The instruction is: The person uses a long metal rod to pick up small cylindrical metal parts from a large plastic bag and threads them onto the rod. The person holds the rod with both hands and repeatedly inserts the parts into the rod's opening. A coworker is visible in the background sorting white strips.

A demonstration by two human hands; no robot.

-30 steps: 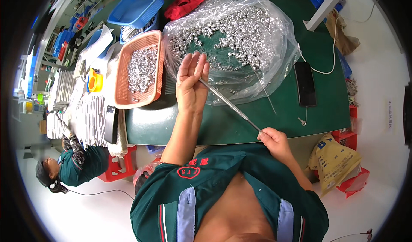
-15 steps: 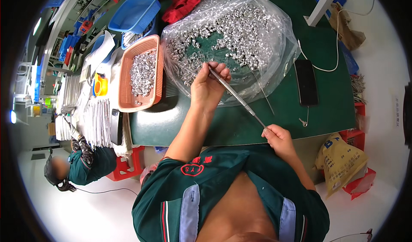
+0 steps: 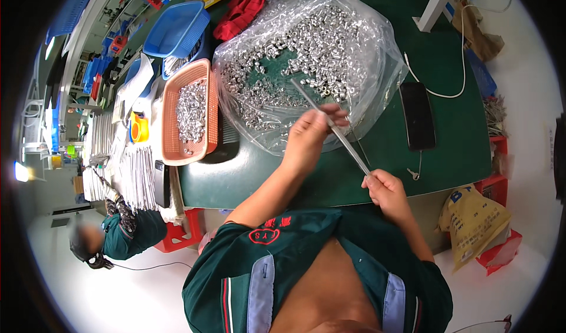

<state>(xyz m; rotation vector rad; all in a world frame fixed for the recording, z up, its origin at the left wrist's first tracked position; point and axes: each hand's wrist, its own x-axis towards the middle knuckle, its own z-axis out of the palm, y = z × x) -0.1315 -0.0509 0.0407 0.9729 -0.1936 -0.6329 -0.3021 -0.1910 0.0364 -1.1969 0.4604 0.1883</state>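
Note:
A slim metal rod (image 3: 352,150) slants across in front of me, its far tip over the clear plastic bag (image 3: 377,97). Partway along it, my left hand (image 3: 309,135) is closed round the rod, thumb on top and fingertips showing beyond. The near end is pinched in my right hand (image 3: 386,192), by the table's front edge. Small silvery metal sleeves (image 3: 330,44) lie heaped on the spread bag beyond my hands. Whether sleeves are threaded on the rod is too fine to tell.
Left of the bag, an orange basket (image 3: 210,117) holds more metal pieces; a blue basket (image 3: 197,23) sits behind it. Red cloth (image 3: 247,8) lies at the back. A black phone (image 3: 417,117) and white cable (image 3: 454,96) are at right. Another person (image 3: 132,233) works at far left.
My left hand has slid along the rod toward my right hand, leaving the rod's far end bare. The right hand keeps its pinch. The whole view has shifted slightly.

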